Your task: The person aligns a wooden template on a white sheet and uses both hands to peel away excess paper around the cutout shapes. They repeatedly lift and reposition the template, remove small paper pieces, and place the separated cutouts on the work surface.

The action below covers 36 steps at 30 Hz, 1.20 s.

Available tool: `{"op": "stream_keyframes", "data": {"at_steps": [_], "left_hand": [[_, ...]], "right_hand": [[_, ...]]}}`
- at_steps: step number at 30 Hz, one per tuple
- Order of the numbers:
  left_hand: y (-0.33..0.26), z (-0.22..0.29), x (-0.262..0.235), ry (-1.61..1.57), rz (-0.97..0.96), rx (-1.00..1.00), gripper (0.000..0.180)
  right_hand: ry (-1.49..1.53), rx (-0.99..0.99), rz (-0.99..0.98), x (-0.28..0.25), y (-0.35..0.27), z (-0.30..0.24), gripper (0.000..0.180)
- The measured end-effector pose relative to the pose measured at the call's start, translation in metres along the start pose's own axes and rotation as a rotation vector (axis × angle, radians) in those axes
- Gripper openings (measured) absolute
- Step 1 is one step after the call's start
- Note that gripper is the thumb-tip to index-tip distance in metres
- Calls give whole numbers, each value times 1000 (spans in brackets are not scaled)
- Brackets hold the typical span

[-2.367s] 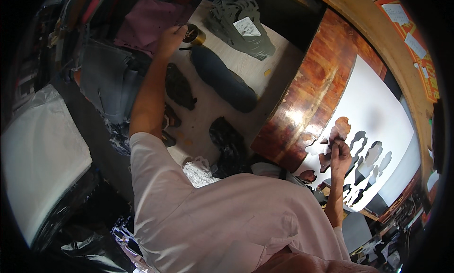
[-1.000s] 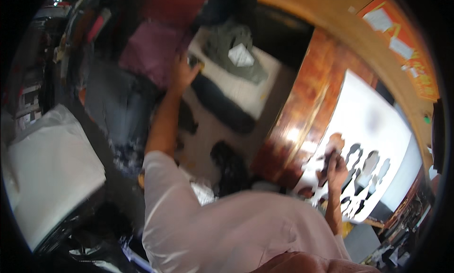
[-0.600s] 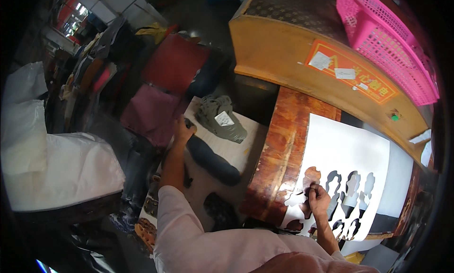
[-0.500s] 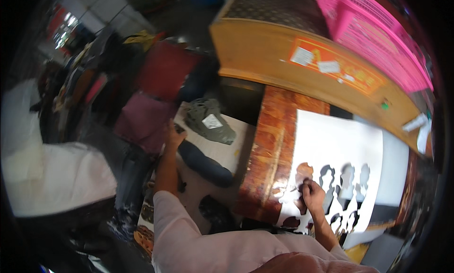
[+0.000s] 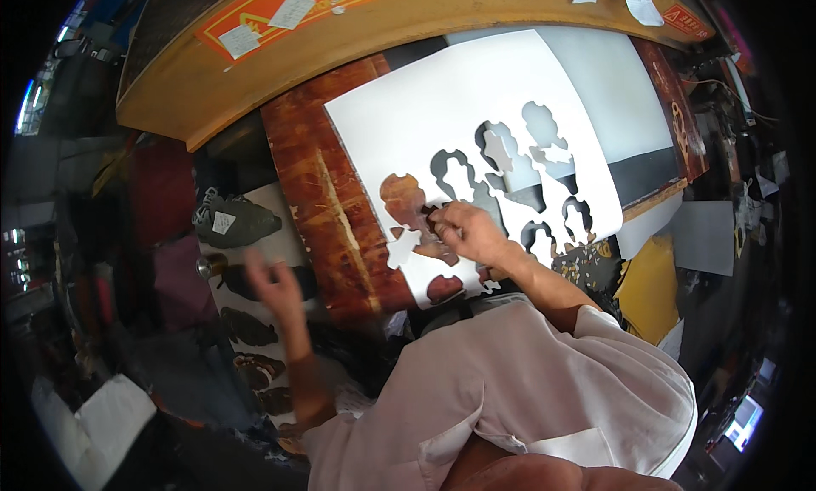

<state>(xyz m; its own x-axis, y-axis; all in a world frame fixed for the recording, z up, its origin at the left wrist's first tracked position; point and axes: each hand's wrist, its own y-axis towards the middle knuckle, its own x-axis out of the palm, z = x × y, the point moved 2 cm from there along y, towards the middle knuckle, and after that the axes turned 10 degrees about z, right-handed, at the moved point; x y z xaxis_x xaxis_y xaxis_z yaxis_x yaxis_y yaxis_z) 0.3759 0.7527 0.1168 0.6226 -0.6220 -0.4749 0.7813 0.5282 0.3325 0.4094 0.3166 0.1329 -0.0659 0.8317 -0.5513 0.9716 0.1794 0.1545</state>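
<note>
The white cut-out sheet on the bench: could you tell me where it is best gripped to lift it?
Probably by the uncut top edge of the white sheet, coming from the far side: it lies flat there. The near edge, by the right hand, is cut into thin strips that might tear.

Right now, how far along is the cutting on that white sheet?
Several shaped holes already show in the white sheet. The right hand rests at one hole's edge; the left hand hangs empty over dark cut pieces. Much uncut sheet remains toward the top.
</note>
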Motion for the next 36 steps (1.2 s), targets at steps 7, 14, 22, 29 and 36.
{"op": "stream_keyframes", "data": {"at_steps": [7,14,22,29,36], "left_hand": [[-186,133,126,34,-140,-390,64],[-188,130,163,503,-21,-310,63],[-152,80,155,651,-110,-389,61],[-146,111,161,21,-251,-508,53],[-177,303,147,-385,-253,-449,34]], "right_hand": [[-124,264,604,-213,-8,145,29],[-536,483,272,-298,-8,216,58],[33,632,216,-314,-2,226,54],[249,715,271,-318,-9,220,45],[163,695,597,-443,-53,248,34]]}}
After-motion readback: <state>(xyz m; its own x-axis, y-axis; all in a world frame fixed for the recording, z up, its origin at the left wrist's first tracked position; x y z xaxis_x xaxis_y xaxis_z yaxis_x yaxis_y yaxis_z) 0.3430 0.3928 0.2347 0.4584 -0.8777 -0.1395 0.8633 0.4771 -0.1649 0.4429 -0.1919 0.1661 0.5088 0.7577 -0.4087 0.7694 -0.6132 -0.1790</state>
